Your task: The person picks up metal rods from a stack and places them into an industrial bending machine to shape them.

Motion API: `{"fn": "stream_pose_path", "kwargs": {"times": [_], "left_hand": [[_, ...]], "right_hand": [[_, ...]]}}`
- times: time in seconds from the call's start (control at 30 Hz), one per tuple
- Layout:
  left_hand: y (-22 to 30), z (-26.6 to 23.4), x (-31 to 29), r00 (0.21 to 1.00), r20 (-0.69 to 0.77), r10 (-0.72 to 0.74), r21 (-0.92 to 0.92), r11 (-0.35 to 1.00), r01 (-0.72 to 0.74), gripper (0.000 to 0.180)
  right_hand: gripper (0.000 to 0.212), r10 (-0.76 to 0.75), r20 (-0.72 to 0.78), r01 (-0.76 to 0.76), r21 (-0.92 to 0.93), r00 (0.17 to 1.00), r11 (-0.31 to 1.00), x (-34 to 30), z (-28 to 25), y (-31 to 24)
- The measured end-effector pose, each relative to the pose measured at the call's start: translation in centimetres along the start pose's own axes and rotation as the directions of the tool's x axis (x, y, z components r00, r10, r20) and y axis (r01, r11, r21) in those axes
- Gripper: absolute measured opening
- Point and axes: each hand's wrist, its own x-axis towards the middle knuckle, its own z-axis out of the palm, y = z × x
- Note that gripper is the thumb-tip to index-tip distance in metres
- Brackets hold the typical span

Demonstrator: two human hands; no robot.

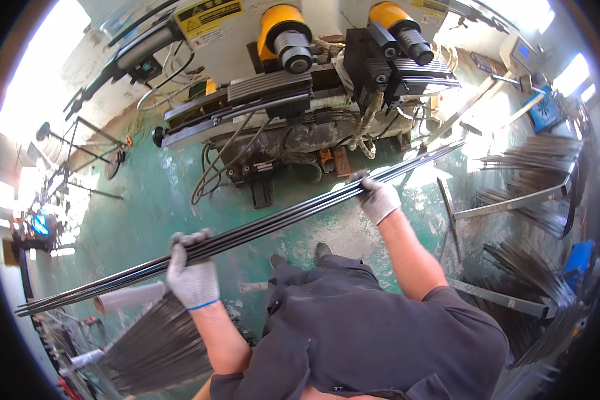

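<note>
A bundle of several long, thin dark metal rods (280,219) stretches across in front of me, its left end lower in the picture than its right. My left hand (192,270), in a grey-white work glove with a blue cuff edge, is closed round the bundle left of its middle. Toward the other end, my right hand (379,199) in a similar glove grips the same rods. They are held off the floor, between my body and a machine (273,113). The fingertips on the far side of the rods are partly hidden.
The machine has two yellow-collared spindles (292,50) and hanging cables. At right, metal racks (513,200) hold many more rods. Another pile of dark rods (157,350) lies at lower left beside a pale roll (130,297). A wheeled stand (87,150) stands at far left on the green floor.
</note>
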Motion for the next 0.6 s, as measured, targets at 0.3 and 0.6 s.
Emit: {"fn": "stream_pose_path", "kwargs": {"times": [0.3,0.6], "left_hand": [[10.6,-3.4,15.5,0.99,-0.01,0.139,0.168,0.977,-0.135,0.02],[2.6,-7.1,32.2,0.991,0.037,-0.128,0.156,0.98,0.121,0.028]], "right_hand": [[0.023,-0.475,-0.067,0.478,0.036,0.877,0.878,7.7,3.0,-10.7],[0.02,-0.49,-0.035,0.48,-0.155,0.871,0.864,10.2,21.6,-3.4]]}}
